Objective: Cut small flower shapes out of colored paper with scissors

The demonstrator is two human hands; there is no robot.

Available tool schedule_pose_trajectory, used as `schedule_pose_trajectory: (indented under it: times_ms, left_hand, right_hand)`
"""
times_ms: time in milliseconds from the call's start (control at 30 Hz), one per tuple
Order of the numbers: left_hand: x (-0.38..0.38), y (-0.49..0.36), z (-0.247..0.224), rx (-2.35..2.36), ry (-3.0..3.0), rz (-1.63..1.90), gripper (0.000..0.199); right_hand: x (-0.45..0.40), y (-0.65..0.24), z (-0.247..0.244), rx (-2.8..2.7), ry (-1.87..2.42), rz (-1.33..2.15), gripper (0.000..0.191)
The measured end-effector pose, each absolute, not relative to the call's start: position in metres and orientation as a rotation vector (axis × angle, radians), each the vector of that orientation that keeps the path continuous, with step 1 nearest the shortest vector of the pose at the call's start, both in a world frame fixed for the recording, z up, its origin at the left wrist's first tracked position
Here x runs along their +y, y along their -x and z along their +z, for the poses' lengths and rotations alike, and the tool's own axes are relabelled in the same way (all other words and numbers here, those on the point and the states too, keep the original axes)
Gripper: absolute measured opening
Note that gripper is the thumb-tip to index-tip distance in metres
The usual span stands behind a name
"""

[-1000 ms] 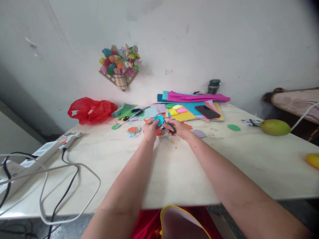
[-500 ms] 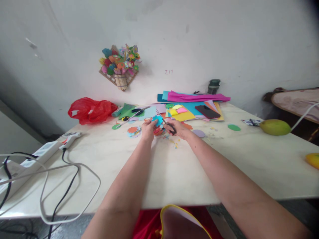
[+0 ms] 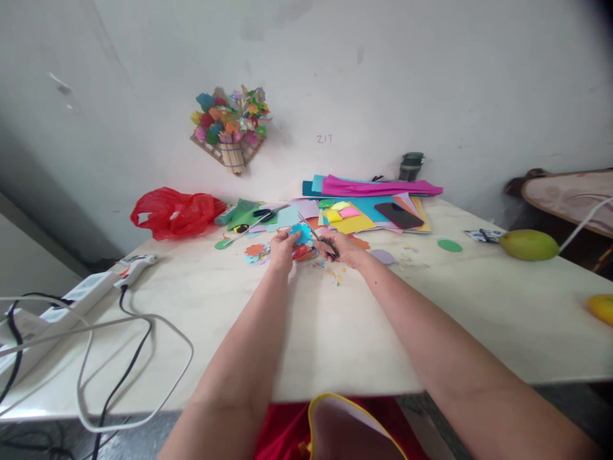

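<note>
Between the thumb and fingers of my left hand (image 3: 284, 248) is a blue paper flower (image 3: 301, 234) with a scalloped edge. My right hand (image 3: 338, 248) is closed round the dark handles of a pair of scissors (image 3: 329, 246). The scissor blades point up and left, at the flower's right edge; whether they touch the paper I cannot tell. Under and between my hands lie red and orange paper pieces (image 3: 303, 254), partly hidden. A pile of cut paper flowers (image 3: 257, 252), orange on top, lies left of my left hand. Small paper scraps (image 3: 339, 278) are scattered in front.
Behind my hands are coloured paper sheets (image 3: 364, 223), a phone (image 3: 399, 215) and second scissors (image 3: 271, 212). A red plastic bag (image 3: 175, 214) sits back left. Power strips (image 3: 96, 291) and loose cables (image 3: 186, 370) occupy the left. A mango (image 3: 529, 245) lies right.
My left hand has shifted slightly left and the blue paper flower has turned a little in it. The right hand with the scissors stays nearly in place.
</note>
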State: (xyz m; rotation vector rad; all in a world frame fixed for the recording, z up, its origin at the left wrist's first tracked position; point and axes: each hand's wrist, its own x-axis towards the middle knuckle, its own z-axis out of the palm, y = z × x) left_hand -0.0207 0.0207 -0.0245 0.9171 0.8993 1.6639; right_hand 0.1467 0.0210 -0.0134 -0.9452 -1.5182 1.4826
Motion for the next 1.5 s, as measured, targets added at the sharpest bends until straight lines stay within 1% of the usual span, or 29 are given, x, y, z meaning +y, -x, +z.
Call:
schedule_pose_trajectory:
  times_ms: [167,367,500,667,800,900,1233,1500]
  left_hand:
    - [0.020,0.020,-0.023,0.905,-0.912,1.657,0.047]
    - [0.018,0.020,-0.021,0.928,-0.908,1.659,0.043]
    - [0.016,0.022,-0.021,0.893,-0.945,1.624,0.045]
    - [0.014,0.023,-0.024,0.883,-1.055,1.511,0.045]
    - [0.012,0.023,-0.024,0.876,-1.163,1.351,0.041]
    - [0.010,0.022,-0.024,0.878,-1.212,1.239,0.037]
    - [0.010,0.019,-0.026,0.861,-1.316,1.048,0.038]
    - [0.008,0.018,-0.026,0.886,-1.235,1.092,0.037]
  right_hand:
    - [0.021,-0.147,-0.014,-1.484,0.962,1.493,0.034]
    - [0.018,-0.147,-0.009,-1.493,0.976,1.487,0.037]
    - [0.016,-0.151,-0.007,-1.476,0.982,1.435,0.035]
    - [0.014,-0.160,-0.005,-1.459,0.969,1.348,0.038]
    - [0.014,-0.161,-0.004,-1.373,0.955,1.342,0.049]
    - [0.016,-0.160,-0.004,-1.348,0.929,1.322,0.052]
    - [0.015,-0.163,0.000,-1.474,0.869,1.350,0.038]
    - [0.016,-0.161,-0.001,-1.434,0.886,1.308,0.032]
